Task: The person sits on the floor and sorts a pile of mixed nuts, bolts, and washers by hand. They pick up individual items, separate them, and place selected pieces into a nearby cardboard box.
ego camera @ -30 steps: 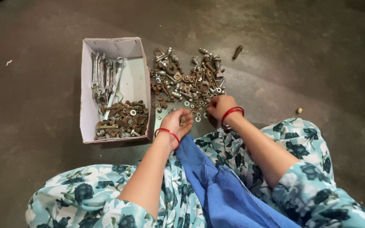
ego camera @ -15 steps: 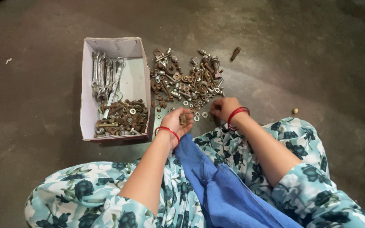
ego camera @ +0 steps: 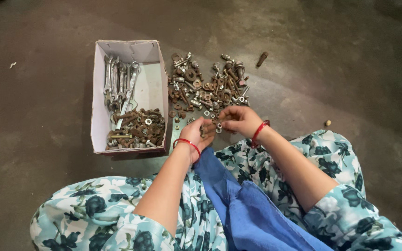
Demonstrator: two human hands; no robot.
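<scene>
Bare concrete floor (ego camera: 47, 186) fills the whole view, dark grey-brown, rough and mottled with paler scuffed patches. A lighter diagonal band (ego camera: 294, 93) runs across the right half of it. Light is dim and even, a bit darker toward the upper corners. Small white scrap (ego camera: 12, 65) lies on the floor at far left, a tiny round tan bit (ego camera: 327, 123) at right. No walls, windows or furniture visible.

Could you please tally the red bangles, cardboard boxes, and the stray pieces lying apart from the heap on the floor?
Red bangles: 2, one on the left wrist, one on the right wrist
Cardboard box: 1
Stray pieces: 2, a rusty bolt and a small round bit
Total: 5
</scene>
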